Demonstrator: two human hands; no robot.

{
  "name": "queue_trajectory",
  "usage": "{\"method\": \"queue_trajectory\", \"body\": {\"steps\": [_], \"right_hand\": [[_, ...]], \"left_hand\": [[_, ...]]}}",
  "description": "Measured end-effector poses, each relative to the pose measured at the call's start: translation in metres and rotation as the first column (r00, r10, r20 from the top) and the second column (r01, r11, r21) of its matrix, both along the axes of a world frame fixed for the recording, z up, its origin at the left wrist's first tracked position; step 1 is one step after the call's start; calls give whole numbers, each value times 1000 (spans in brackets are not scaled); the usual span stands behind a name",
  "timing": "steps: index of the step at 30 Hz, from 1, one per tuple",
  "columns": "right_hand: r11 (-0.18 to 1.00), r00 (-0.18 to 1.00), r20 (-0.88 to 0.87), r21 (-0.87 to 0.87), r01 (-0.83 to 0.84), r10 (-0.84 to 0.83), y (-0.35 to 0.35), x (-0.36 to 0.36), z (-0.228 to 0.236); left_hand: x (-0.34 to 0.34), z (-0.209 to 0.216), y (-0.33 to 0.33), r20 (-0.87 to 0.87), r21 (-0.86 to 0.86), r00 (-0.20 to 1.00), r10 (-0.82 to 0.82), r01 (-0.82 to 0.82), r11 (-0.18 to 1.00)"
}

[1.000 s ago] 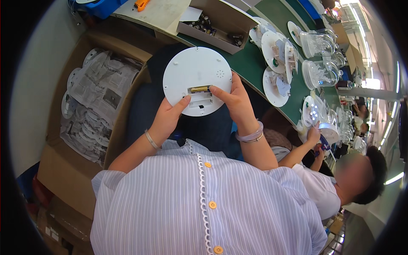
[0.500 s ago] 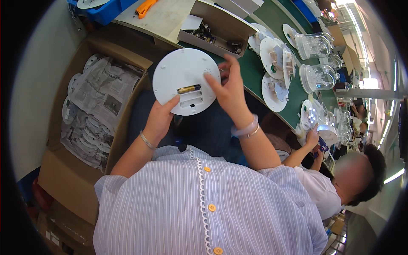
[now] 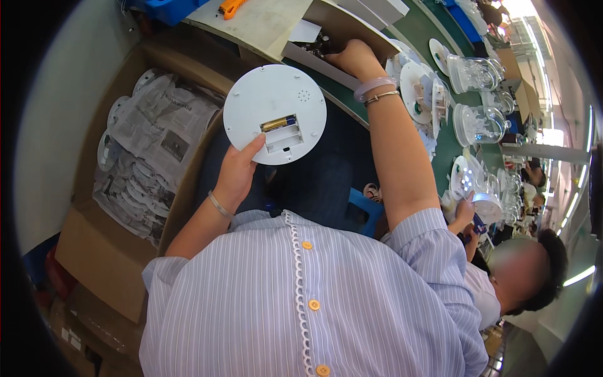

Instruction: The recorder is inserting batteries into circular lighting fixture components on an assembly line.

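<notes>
A round white plastic base [image 3: 251, 94] is in my left hand [image 3: 235, 169], held by its near left edge with the thumb on top. Its underside faces me. In its open battery compartment [image 3: 284, 137] a battery [image 3: 278, 122] lies in the far slot, and the nearer slots show bare. My right hand [image 3: 358, 60] reaches over the wall of a cardboard box [image 3: 333, 72], near the loose batteries [image 3: 317, 45] in it. The fingertips are partly hidden, so what they touch cannot be made out.
On my left stands a large carton [image 3: 103, 251] with newspaper [image 3: 157, 125] and white discs. An orange cutter [image 3: 231, 7] lies on the table [image 3: 257, 28]. Clear domes [image 3: 480, 122] and disc assemblies [image 3: 418, 88] line the green bench at right, where a person [image 3: 483, 283] handles a lit one.
My right hand has left the white base and moved away into the battery box. My left hand keeps the base in nearly the same place.
</notes>
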State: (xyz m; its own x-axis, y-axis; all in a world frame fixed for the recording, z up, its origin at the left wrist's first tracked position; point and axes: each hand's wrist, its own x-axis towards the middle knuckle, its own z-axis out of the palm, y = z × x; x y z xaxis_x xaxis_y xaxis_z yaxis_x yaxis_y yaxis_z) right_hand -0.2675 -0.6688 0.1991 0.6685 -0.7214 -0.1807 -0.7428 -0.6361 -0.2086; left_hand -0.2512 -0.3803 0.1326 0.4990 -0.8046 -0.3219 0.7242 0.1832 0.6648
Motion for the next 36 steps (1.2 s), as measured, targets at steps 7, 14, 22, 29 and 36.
{"method": "queue_trajectory", "body": {"steps": [7,14,22,29,36], "right_hand": [[999,931,365,-35,-21,32,21,-18,11],[932,635,772,202,-300,38,115,-70,24],[879,599,700,-90,-468,390,151,-74,14],[797,624,529,-189,-574,575,161,-73,13],[976,651,728,-137,-167,214,145,-94,8]], "left_hand": [[5,0,-5,-51,-42,998,34,-36,998],[4,3,-11,16,-28,999,41,-41,999],[-8,10,-18,-30,-41,997,74,-75,996],[-1,14,-17,-17,-22,995,98,-98,995],[4,24,-10,-47,-156,997,54,-61,986]]}}
